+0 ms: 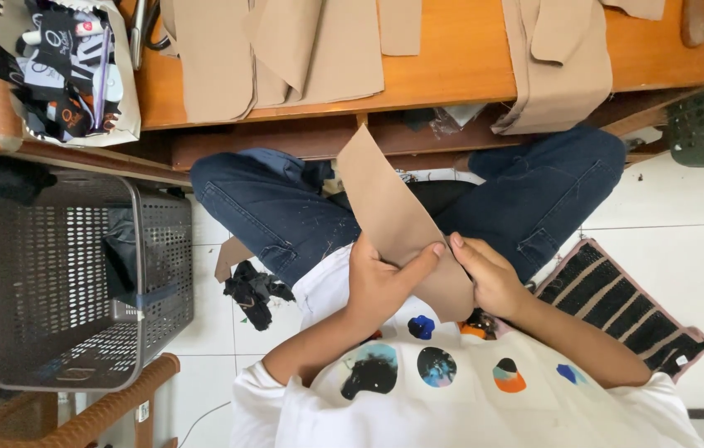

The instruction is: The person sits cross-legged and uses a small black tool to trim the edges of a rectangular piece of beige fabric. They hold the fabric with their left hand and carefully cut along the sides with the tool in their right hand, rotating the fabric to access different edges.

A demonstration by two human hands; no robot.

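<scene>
Tan fabric piece (398, 220): flat, stiff-looking cut panel, held up over the lap, slanting from upper left near the table edge down to lower right between both hands.
Left hand (381, 282): closed on the panel's lower left edge, thumb laid across the front, fingers behind.
Right hand (489, 278): closed on the panel's lower right part, thumb tip just beside the left thumb tip, fingers tucked behind the cloth.
Lap: dark blue jeans (286, 207), legs crossed, seated on a white tiled floor (684, 216).
Shirt: white top (468, 390) with round coloured patches, filling the bottom of the view.
Table: low orange wooden table (460, 58) along the top, just beyond the knees.
On the table: several more tan cut pieces (286, 54), some overlapping, one stack (555, 70) hanging over the near edge at right.
Left side: grey perforated plastic basket (78, 282) on the floor, dark cloth inside.
Upper left: bag of black and white printed scraps (66, 70).
Floor by left knee: small heap of black scraps (254, 290).
Right side: striped black mat (626, 307) with a pink border, near the right elbow.
</scene>
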